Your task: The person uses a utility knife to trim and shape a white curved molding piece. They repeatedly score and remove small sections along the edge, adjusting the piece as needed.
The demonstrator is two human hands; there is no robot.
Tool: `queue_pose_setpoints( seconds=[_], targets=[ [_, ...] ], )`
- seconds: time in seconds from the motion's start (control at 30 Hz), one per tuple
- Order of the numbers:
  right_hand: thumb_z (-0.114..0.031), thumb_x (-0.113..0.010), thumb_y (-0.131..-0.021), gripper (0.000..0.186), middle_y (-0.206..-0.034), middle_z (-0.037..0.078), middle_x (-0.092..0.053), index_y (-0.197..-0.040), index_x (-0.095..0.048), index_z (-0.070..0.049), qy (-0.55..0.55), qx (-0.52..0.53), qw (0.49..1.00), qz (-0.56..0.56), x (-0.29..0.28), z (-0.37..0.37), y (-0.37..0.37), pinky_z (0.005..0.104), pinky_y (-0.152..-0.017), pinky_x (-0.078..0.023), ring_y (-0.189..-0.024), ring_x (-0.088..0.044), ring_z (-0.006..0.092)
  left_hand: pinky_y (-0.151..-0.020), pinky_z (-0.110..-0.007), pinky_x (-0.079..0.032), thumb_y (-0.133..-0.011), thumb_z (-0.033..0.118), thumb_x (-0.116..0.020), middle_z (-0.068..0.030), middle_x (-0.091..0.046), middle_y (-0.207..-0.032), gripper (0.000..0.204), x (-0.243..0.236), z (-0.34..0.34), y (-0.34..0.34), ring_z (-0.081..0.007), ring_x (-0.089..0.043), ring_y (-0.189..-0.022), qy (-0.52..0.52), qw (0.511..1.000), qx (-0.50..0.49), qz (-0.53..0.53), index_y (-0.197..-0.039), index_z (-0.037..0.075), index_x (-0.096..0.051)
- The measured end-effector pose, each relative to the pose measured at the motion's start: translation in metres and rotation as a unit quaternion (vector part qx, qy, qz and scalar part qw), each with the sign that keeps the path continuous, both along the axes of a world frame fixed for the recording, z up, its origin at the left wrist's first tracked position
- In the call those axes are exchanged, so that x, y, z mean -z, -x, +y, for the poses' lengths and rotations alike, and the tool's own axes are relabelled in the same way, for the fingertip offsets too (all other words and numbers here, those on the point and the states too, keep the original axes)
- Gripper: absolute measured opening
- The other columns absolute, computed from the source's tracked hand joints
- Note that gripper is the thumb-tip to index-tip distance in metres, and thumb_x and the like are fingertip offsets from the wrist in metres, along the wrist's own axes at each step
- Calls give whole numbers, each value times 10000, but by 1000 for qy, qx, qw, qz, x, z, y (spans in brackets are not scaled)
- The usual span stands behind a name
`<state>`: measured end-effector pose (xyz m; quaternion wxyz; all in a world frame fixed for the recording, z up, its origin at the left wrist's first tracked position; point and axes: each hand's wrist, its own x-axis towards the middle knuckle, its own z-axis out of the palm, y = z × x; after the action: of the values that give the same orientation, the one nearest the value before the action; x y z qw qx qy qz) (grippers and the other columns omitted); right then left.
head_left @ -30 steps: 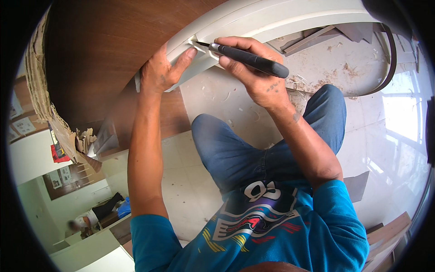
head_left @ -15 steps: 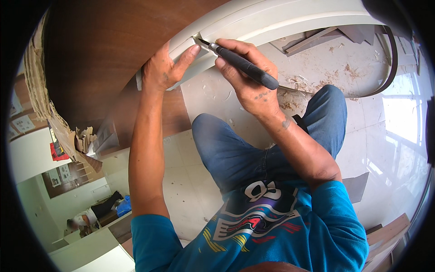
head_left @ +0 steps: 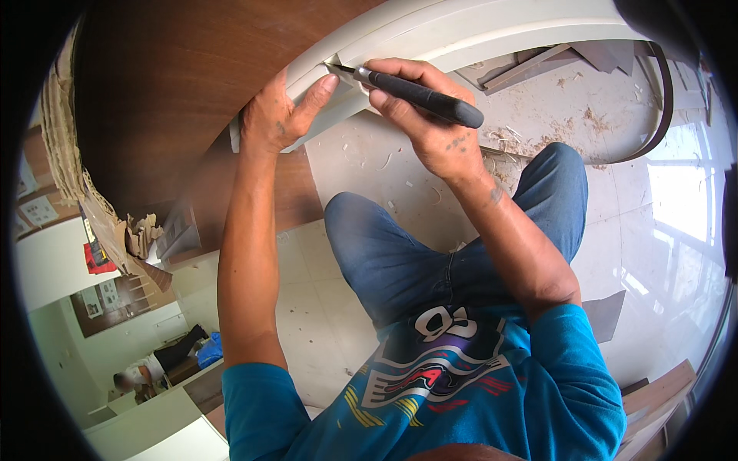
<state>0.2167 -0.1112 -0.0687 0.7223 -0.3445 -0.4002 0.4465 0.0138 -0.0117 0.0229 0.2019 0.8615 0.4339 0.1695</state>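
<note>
My left hand grips the white edge of a dark brown wooden panel, its thumb beside a small pale notch. My right hand is closed around a black-handled blade tool. The tool's thin metal tip lies in or against the notch, just past my left thumb; exactly where it ends is too small to tell. The fingers at the back of my left hand are partly hidden by the edge.
Layered cardboard hangs at the left. A co-worker is at lower left near a blue bag. Curved dark strip, loose boards and shavings lie at upper right. My bent knees are below my hands.
My right hand and the tool dipped slightly down and left half a second ago and are now back up and right, the tip staying by the notch. My left hand has barely moved.
</note>
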Motion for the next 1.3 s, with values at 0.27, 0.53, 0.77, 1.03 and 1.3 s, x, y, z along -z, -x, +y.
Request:
queue_pose_setpoints(
  seconds=[0.27, 0.53, 0.77, 1.03, 1.3],
  targets=[
    [-87, -828, -955, 300, -991, 26, -783, -1246, -773, -41, 13, -30, 998, -52, -4, -7, -22, 272, -797, -579, -881, -709, 106, -993, -384, -539, -1020, 469, -726, -188, -760, -1249, 600, 1, 0, -1, -287, -720, -1156, -35, 999, 20, -8, -1420, 27, -664],
    [-75, -827, -960, 314, -1066, 36, -753, -1269, -771, -55, -18, 20, 999, -24, -1, -5, 1, 273, -850, -563, -962, -697, 115, -897, -371, -560, -1018, 436, -756, -144, -800, -1076, 492, 2, -2, -5, -249, -740, -995, -59, 997, 17, -35, -1278, 18, -751],
    [-86, -830, -965, 329, -1090, 46, -740, -1287, -766, -70, -20, 29, 999, -13, 4, -3, 9, 281, -873, -558, -991, -693, 125, -876, -367, -560, -1023, 428, -742, -134, -797, -1034, 475, 2, -1, -3, -255, -736, -957, -58, 998, 21, -30, -1259, 15, -757],
    [-91, -828, -968, 316, -1021, 20, -776, -1277, -765, -68, -8, 3, 1000, -21, 2, 2, -1, 267, -818, -572, -903, -696, 96, -890, -368, -562, -1020, 434, -745, -134, -799, -1046, 481, 6, 2, -4, -261, -736, -975, -79, 995, 39, -51, -1262, 18, -757],
    [-79, -841, -941, 278, -972, 13, -784, -1214, -790, -55, 3, -50, 996, -68, -6, 0, -29, 254, -763, -572, -852, -701, 79, -1019, -392, -529, -1017, 446, -726, -204, -751, -1272, 618, 3, 1, 3, -294, -711, -1177, -24, 1000, 13, -2, -1449, 12, -642]
  ],
)
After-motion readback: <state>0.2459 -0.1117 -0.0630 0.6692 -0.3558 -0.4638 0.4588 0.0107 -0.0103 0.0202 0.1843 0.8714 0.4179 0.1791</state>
